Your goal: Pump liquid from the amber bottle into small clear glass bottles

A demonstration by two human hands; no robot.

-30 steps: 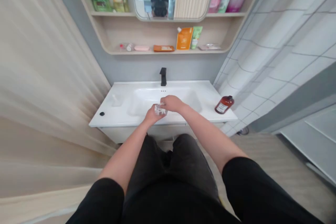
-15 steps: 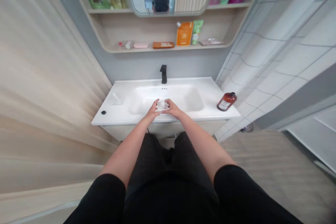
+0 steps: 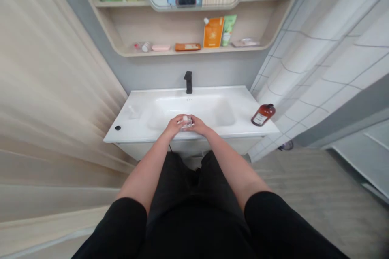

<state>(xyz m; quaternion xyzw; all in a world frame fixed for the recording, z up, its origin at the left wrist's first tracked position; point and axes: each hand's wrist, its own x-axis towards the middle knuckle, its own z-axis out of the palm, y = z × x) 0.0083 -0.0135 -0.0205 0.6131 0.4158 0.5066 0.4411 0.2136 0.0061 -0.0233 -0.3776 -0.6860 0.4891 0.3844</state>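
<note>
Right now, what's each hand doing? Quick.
Left hand: closed on a small clear object, gripping its left side.
Right hand: closed on the same clear object, from the right side.

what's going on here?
A person at a sink holds a small clear item between both hands, left hand and right hand, over the sink's front part; too small to tell what it is. The black tap is beyond the hands. On the counter, a brown bottle stands at the right and a small black piece lies at the left.
</note>
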